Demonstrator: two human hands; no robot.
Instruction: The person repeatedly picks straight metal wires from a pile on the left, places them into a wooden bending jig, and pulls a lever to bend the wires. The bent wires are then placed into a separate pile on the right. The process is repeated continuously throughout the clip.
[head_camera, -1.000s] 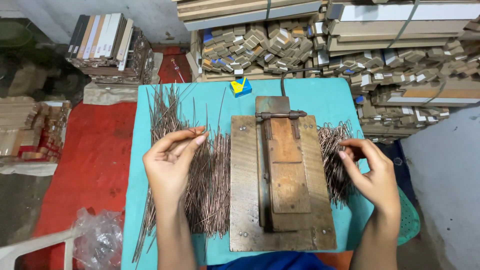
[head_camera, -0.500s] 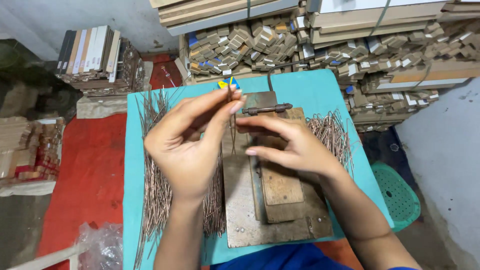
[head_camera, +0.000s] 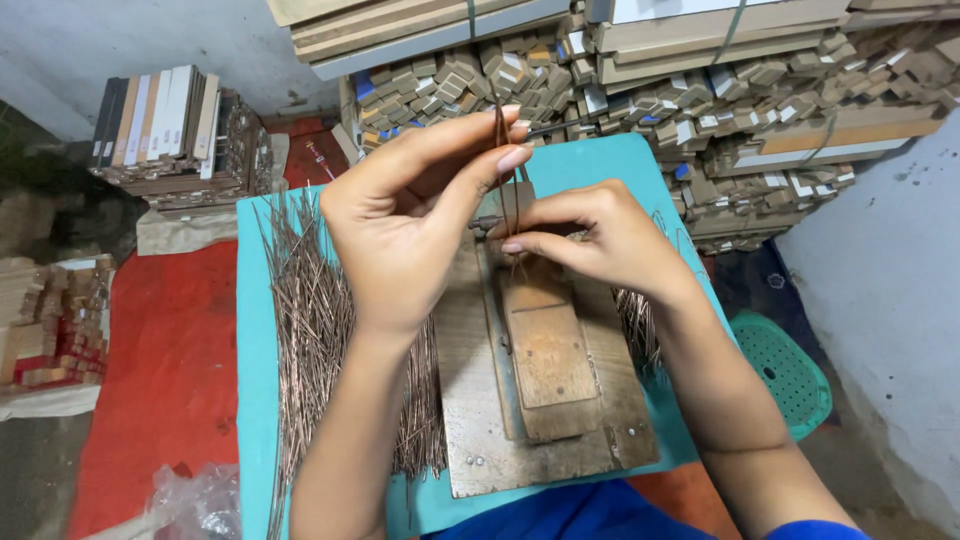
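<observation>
Nearest the person, at 6 o'clock, a worn wooden press block (head_camera: 545, 400) lies on the turquoise bench (head_camera: 258, 330), with a narrower wooden slab on top. To its 9 o'clock, a thick heap of thin copper-coloured rods (head_camera: 320, 330) spreads along the bench; a smaller bunch lies at the block's 3 o'clock, partly hidden by the right forearm. Above the block's far end, the left hand (head_camera: 405, 215) is closed, thumb and fingers pinching the top of a few thin rods (head_camera: 503, 170) held upright. The right hand (head_camera: 590, 235), just at its 4 o'clock, pinches the same rods lower down. A green plastic stool (head_camera: 790, 370) sits at 3 o'clock. Farthest, at 12 o'clock, are stacked small wooden pieces (head_camera: 700, 90), and at 10 o'clock a pile of flat boards (head_camera: 160, 120).
</observation>
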